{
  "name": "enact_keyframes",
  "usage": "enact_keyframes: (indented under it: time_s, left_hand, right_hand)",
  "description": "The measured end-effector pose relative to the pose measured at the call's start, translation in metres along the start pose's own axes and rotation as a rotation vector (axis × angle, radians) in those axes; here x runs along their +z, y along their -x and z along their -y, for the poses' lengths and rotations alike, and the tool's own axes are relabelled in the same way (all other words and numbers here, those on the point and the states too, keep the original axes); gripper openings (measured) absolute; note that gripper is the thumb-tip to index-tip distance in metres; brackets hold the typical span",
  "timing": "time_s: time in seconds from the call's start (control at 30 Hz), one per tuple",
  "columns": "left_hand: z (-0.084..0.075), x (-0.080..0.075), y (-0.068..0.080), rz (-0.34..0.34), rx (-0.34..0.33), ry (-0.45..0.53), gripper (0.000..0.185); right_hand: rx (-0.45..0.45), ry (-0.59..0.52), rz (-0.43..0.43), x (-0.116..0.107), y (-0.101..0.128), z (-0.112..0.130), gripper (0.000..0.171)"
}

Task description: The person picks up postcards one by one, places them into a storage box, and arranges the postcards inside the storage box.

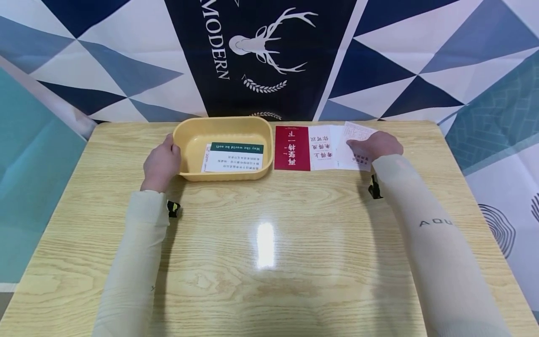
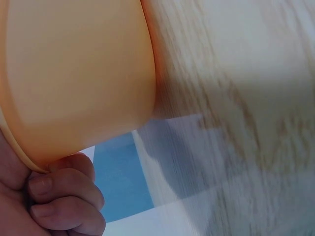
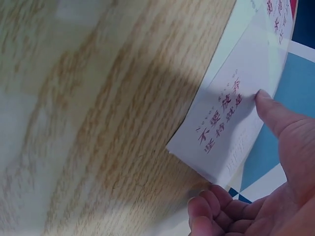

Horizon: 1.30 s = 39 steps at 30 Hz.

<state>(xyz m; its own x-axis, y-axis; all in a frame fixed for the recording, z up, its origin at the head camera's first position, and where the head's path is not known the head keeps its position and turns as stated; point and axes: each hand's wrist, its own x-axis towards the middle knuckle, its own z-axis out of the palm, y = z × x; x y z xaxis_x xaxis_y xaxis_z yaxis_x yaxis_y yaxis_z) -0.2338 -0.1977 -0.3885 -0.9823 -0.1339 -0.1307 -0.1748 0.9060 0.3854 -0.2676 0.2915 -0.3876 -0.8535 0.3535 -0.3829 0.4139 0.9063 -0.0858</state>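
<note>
At the left end of a yellow plastic basket, my left hand grips the rim, its fingers curled beneath the lip in the left wrist view. A green-and-white printed card lies inside, over another paper whose pink-printed edge peeks out. My right hand holds a white card with red characters at the right end of a row of cards. Its thumb is at one edge and the curled fingers are by the card's end. Left of it lie a red card and a white card.
The basket and cards stand along the back edge of a light wooden table. Behind it hangs a patterned cloth with a deer head print. A bright light reflection shows on the tabletop.
</note>
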Motion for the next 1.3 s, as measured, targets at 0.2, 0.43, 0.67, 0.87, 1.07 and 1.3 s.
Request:
enact_keyframes:
  time_s: [0.2,0.43,0.67,0.87,1.07,1.3]
  left_hand:
    - [0.001,0.001,-0.001,-0.004,0.008,-0.007,0.051]
    - [0.002,0.001,0.000,0.002,0.012,-0.010,0.052]
    - [0.003,0.003,0.001,0.004,0.015,-0.002,0.052]
    - [0.002,0.002,0.002,-0.001,0.016,0.001,0.052]
    - [0.002,0.000,0.002,-0.010,0.020,-0.007,0.052]
    - [0.002,0.000,0.002,-0.004,0.016,-0.008,0.051]
  right_hand:
    - [-0.013,-0.013,0.003,0.001,-0.004,-0.001,0.079]
    - [-0.001,-0.055,0.027,0.004,-0.007,-0.002,0.079]
    - [0.014,-0.152,0.039,0.005,-0.005,-0.007,0.082]
    - [0.022,-0.249,0.055,0.006,-0.009,-0.013,0.087]
    - [0.012,-0.245,0.034,0.006,-0.015,-0.014,0.080]
    - [0.020,-0.172,0.002,0.001,-0.007,-0.013,0.078]
